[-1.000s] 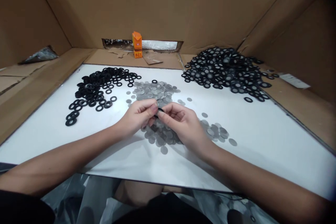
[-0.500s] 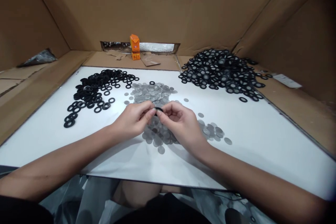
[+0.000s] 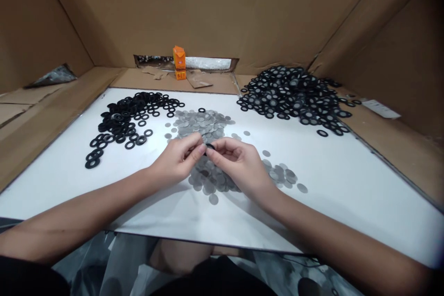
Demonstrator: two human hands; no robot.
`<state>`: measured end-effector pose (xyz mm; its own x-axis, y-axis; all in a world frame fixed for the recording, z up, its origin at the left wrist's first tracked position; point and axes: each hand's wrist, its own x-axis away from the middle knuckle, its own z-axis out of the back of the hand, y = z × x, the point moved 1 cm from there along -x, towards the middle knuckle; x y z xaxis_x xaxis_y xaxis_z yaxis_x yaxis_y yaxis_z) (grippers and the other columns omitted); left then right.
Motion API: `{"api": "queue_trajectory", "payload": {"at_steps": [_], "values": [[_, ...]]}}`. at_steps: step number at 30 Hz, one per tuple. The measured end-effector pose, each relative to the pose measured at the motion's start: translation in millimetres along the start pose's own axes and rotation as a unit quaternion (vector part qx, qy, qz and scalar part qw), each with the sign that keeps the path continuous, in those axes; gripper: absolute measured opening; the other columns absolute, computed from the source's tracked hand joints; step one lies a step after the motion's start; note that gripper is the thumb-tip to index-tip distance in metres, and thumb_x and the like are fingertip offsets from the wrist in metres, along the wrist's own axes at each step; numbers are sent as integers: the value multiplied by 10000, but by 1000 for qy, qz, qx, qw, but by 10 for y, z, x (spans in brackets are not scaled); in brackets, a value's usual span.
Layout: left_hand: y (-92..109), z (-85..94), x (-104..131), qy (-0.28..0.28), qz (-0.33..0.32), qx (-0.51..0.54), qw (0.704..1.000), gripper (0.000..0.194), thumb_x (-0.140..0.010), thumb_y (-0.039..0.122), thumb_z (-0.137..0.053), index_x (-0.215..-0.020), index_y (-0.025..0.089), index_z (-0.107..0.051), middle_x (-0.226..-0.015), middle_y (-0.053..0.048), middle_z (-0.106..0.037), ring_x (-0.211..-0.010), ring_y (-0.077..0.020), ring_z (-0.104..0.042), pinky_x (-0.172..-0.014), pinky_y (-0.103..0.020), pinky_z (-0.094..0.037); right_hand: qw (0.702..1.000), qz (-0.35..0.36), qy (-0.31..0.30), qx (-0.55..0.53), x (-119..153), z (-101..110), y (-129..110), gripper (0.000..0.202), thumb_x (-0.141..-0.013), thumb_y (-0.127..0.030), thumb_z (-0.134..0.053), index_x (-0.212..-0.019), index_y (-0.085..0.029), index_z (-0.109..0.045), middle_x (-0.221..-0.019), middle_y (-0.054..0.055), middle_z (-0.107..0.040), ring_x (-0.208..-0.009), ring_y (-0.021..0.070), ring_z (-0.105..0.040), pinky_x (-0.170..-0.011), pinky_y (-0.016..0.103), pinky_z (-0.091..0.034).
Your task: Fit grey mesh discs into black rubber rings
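Cardboard walls [image 3: 194,14] are rising beyond the far, left and right edges of the worktop [image 3: 156,215], so any wide sweep could be ending in a knock against them. The near edge is running without a wall, and anything pushed past it could be falling off.

A heap of disc-filled rings [image 3: 287,92] is covering the far right corner and spilling over the right edge onto cardboard; being steeply piled, it could be slumping if bumped. A pile of black rings [image 3: 126,111] is lying near the far left corner and trailing down towards the left edge, where careless brushing could be scattering the outliers. Grey discs [image 3: 204,122] are spreading through the middle, looking thin and light, so a low drag across them could be carrying some away. The widest stretches of white surface for moving are showing between the discs and the right edge, and along the near edge.

The left hand [image 3: 178,155] and the right hand [image 3: 239,162] are meeting over the discs, both pinching one held ring [image 3: 210,146] between thumbs and fingertips. It is hanging above the middle of the worktop; whether a disc is sitting inside, I cannot tell. Uneven thumb pressure could be twisting it loose.
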<state>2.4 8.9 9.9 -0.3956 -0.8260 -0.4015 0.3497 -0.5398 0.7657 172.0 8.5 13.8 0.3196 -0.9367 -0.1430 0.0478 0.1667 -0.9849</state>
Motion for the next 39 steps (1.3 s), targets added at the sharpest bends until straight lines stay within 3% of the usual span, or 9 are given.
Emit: {"api": "queue_trajectory", "payload": {"at_steps": [8, 11, 15, 18, 22, 31, 35, 39], "values": [[13, -61, 41, 81, -78, -52, 992, 223, -913, 218, -476, -707, 193, -393, -528, 75, -355, -436, -59, -313, -426, -199, -243, 999, 21, 31, 4, 67, -46, -4, 121, -828, -291, -665, -803, -183, -618, -752, -13, -609, -691, 103, -568, -619, 215, -459], [-9, -50, 35, 53, -66, -14, 996, 255, -938, 291, -441, -707, 197, -385, -535, 62, -376, -458, -77, -340, -452, -217, -273, 1000, 24, 18, -6, 78, -47, -29, 118, -832, -291, -664, -812, -184, -619, -758, -11, -609, -696, 105, -569, -621, 215, -462], [-24, -42, 10, 7, 1, 68, 998, 372, -947, 446, -397, -670, 205, -337, -518, 51, -346, -488, -104, -356, -482, -243, -291, 1000, 13, -10, -18, 67, -26, -56, 128, -824, -305, -669, -820, -185, -627, -756, -6, -605, -697, 115, -571, -620, 224, -468], [-12, -34, 3, 0, 8, 61, 998, 417, -937, 485, -395, -642, 203, -312, -533, 44, -332, -500, -104, -344, -480, -246, -273, 1000, -5, -15, -12, 59, -14, -65, 135, -808, -308, -678, -813, -182, -630, -746, -4, -599, -680, 119, -565, -610, 234, -464], [25, -14, 3, -5, -18, 26, 999, 412, -946, 439, -395, -625, 194, -311, -553, 41, -336, -498, -91, -336, -467, -238, -263, 999, -35, -18, -23, 54, -30, -79, 145, -787, -308, -688, -789, -174, -634, -704, -11, -594, -634, 111, -549, -577, 234, -443], [91, -23, 27, 36, -36, -16, 999, 368, -936, 276, -438, -583, 175, -419, -502, 43, -409, -460, -73, -377, -471, -223, -303, 986, -81, 51, -137, 27, -62, -84, 187, -678, -290, -777, -751, -170, -654, -687, -19, -620, -636, 104, -563, -630, 242, -461], [81, -25, 44, 5, -36, -33, 999, 336, -918, 274, -460, -599, 170, -462, -482, 51, -362, -447, -70, -348, -453, -217, -281, 986, -83, 36, -139, 41, -32, -99, 174, -713, -319, -755, -735, -170, -666, -695, -1, -645, -657, 118, -583, -643, 251, -470], [48, -5, 40, -46, -28, -12, 998, 338, -925, 308, -435, -625, 165, -498, -508, 32, -436, -477, -83, -404, -478, -222, -312, 991, -73, 21, -109, 48, -6, -126, 179, -733, -328, -743, -725, -173, -656, -659, -14, -621, -609, 107, -555, -593, 241, -449]]}}
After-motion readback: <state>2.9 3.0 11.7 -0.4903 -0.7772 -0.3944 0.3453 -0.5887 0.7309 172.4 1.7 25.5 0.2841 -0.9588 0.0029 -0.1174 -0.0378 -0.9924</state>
